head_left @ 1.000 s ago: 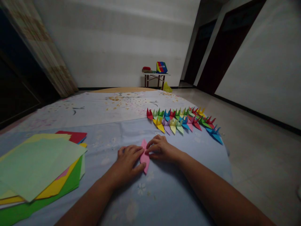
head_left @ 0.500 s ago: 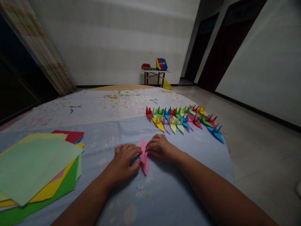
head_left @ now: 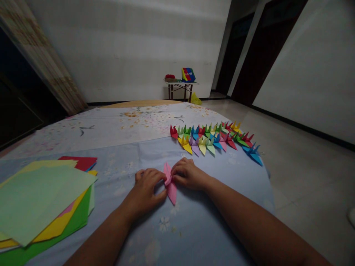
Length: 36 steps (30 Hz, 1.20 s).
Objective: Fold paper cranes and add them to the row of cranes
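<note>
A narrow folded piece of pink origami paper (head_left: 172, 192) lies on the tablecloth (head_left: 216, 214) between my two hands, its pointed ends facing away from me and toward me. My left hand (head_left: 149, 186) holds its left edge, with fingertips at the middle and the thumb lower down. From the other side my right hand (head_left: 188, 173) pinches the paper's middle between thumb and fingers. The fold under the right fingertips is partly hidden. Beyond the right hand stand rows of folded paper cranes (head_left: 202, 146) in many colours.
At the left lies a fanned stack of coloured paper sheets (head_left: 47, 195), pale green on top. A small table (head_left: 181, 83) by the far wall bears a multicoloured bag (head_left: 188, 75) and a red item (head_left: 170, 76). The tabletop's curved edge runs along the right.
The pink paper's middle is now folded or lifted under my right fingertips, and its near point has swung slightly right. The whole view has shifted a little.
</note>
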{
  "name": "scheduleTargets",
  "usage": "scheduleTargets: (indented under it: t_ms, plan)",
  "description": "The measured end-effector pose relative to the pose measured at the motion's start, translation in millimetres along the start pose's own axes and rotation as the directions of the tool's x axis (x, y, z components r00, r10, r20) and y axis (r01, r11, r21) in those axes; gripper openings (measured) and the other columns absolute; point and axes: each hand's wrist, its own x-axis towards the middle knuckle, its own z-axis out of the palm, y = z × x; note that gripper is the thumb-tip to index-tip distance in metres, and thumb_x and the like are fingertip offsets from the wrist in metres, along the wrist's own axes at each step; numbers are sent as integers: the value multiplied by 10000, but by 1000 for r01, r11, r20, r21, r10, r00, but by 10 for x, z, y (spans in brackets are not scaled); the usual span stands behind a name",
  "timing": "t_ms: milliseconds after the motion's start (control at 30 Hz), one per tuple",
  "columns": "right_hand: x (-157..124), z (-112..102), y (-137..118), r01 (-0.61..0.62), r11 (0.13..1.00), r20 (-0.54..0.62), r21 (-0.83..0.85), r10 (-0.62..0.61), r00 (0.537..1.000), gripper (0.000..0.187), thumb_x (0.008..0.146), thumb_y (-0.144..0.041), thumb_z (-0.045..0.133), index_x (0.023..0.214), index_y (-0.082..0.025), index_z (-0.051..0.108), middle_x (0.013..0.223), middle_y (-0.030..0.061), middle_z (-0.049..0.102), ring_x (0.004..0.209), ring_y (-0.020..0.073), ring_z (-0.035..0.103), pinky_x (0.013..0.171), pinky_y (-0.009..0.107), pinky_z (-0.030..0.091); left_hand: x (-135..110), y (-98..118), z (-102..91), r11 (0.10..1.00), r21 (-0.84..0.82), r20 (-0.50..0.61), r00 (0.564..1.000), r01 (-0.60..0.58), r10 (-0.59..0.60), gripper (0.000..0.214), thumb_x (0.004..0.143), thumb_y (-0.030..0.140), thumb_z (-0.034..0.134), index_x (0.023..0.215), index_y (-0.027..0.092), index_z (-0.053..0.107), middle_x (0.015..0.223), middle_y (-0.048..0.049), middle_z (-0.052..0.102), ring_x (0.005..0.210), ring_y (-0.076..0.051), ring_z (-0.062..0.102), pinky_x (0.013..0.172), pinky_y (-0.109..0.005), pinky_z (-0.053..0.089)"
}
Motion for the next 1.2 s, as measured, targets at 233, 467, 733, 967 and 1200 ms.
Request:
scheduleTargets:
  t_ms: [233, 467, 733, 967, 1200]
  plan:
    - [7, -12, 18, -31, 999, 8, 35, 31, 1000, 120, 813, -248, 549, 857, -200, 650, 884, 22, 655, 931, 178, 491, 817, 329, 280, 55, 4, 38, 999, -14, -20, 999, 48, -48, 196, 868, 306, 421, 905, 253, 606, 951, -5, 631, 970, -197, 504, 897, -412, 253]
    - [29, 32, 40, -125, 992, -22, 19, 125, 992, 175, 807, -322, 552, 816, -200, 677, 854, 30, 644, 913, 186, 468, 800, 327, 259, 102, 22, 116, 987, -39, -70, 985, 153, -156, 227, 862, 341, 429, 821, 226, 620, 901, -16, 626, 926, -205, 515, 853, -401, 289]
    - [74, 72, 15, -189, 982, -26, -23, 188, 982, 204, 804, -323, 536, 747, -196, 685, 793, 33, 618, 860, 178, 445, 752, 307, 255, 85, 59, 96, 982, -74, -87, 980, 172, -178, 187, 821, 372, 481, 817, 224, 595, 864, -11, 615, 903, -212, 518, 848, -391, 309]
    - [82, 64, 12, -192, 981, -17, -19, 192, 981, 216, 800, -326, 534, 716, -191, 680, 778, 35, 620, 844, 177, 446, 729, 299, 254, 100, 38, 114, 975, -91, -93, 973, 203, -211, 140, 789, 366, 538, 811, 237, 587, 889, -5, 618, 924, -219, 513, 855, -401, 305]
    - [80, 65, 14, -185, 983, -25, -2, 185, 983, 211, 795, -318, 532, 707, -195, 679, 764, 35, 620, 838, 178, 446, 712, 299, 247, 100, 36, 111, 971, -98, -71, 972, 216, -224, 174, 801, 388, 527, 769, 231, 595, 875, -1, 620, 911, -221, 524, 850, -411, 303]
